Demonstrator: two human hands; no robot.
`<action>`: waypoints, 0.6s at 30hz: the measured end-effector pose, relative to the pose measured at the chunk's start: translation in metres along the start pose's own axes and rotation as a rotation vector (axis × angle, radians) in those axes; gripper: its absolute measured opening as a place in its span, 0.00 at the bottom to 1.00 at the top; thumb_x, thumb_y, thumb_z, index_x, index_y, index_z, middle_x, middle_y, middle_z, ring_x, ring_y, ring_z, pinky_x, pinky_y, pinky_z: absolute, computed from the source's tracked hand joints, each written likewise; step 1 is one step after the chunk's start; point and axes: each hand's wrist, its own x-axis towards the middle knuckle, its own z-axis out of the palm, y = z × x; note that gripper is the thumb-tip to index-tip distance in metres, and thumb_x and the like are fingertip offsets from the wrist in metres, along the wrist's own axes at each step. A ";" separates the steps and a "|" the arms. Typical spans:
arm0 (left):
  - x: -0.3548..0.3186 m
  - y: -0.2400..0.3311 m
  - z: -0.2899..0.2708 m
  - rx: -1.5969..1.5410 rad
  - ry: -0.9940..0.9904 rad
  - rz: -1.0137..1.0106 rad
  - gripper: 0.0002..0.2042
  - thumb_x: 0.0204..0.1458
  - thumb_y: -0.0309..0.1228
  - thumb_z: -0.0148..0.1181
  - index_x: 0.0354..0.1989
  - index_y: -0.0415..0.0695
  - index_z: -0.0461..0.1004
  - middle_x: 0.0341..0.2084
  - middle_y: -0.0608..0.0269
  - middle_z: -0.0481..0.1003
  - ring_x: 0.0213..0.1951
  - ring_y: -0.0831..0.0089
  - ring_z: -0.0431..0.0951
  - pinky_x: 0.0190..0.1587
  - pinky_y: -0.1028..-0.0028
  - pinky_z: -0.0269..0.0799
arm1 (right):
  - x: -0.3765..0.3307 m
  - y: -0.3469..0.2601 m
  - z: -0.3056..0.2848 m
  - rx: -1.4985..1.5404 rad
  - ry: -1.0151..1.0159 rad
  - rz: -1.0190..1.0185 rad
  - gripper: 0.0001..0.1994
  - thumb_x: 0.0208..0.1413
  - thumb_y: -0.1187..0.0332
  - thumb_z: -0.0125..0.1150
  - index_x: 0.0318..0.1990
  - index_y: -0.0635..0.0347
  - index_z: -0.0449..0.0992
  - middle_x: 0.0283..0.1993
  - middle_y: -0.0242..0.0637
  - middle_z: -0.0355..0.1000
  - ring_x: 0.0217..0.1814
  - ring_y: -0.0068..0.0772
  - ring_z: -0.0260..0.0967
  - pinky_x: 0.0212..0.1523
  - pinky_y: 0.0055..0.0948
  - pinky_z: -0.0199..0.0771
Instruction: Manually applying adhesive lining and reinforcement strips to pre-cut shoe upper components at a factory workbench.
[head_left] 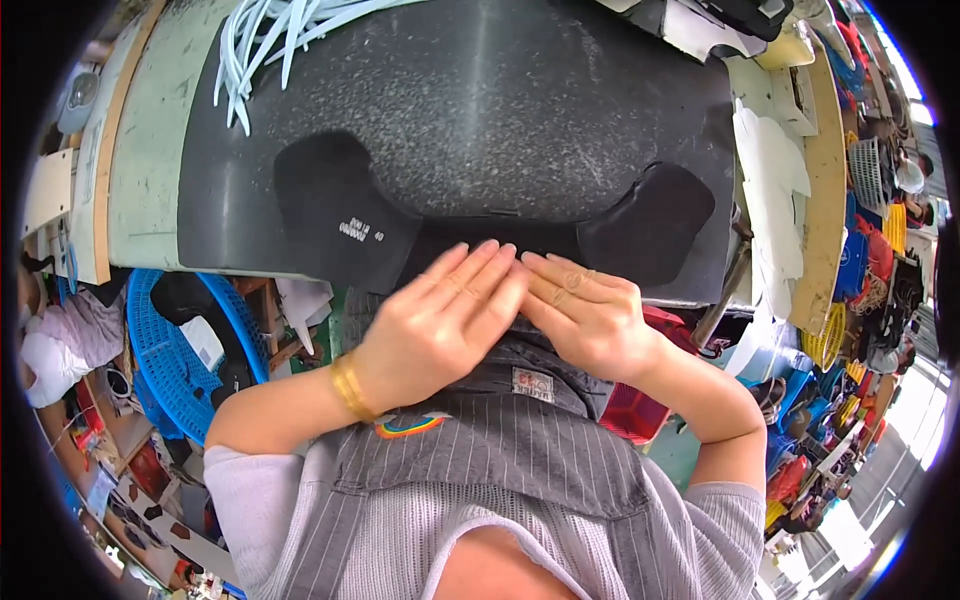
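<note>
A black, flat, soft-looking piece (335,205) lies along the near edge of a dark speckled board (480,130). Two broad lobes joined by a narrow middle strip give it a wide U shape, and small white print marks its left lobe. My left hand (430,325) rests on the middle strip, its fingers straight and side by side. From the other side my right hand (595,318) lies on the same strip with fingers also stretched out, its tips touching or nearly touching the left ones. Neither hand grips anything that I can see. The hands cover part of the strip's near edge.
Pale blue strips (270,40) lie in a bundle at the far left. White sheet pieces (770,180) sit along the board's right side. Below the table's left edge is a blue basket (165,350) with black pieces in it; a red basket (630,405) stands at lower right.
</note>
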 end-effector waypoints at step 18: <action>0.016 -0.008 -0.072 -1.457 0.436 -0.588 0.09 0.59 0.24 0.57 0.46 0.34 0.76 0.41 0.64 0.79 0.41 0.78 0.77 0.47 0.79 0.71 | 0.027 -0.018 -0.043 0.707 0.400 0.695 0.15 0.59 0.73 0.58 0.53 0.63 0.72 0.49 0.37 0.74 0.51 0.28 0.71 0.53 0.26 0.70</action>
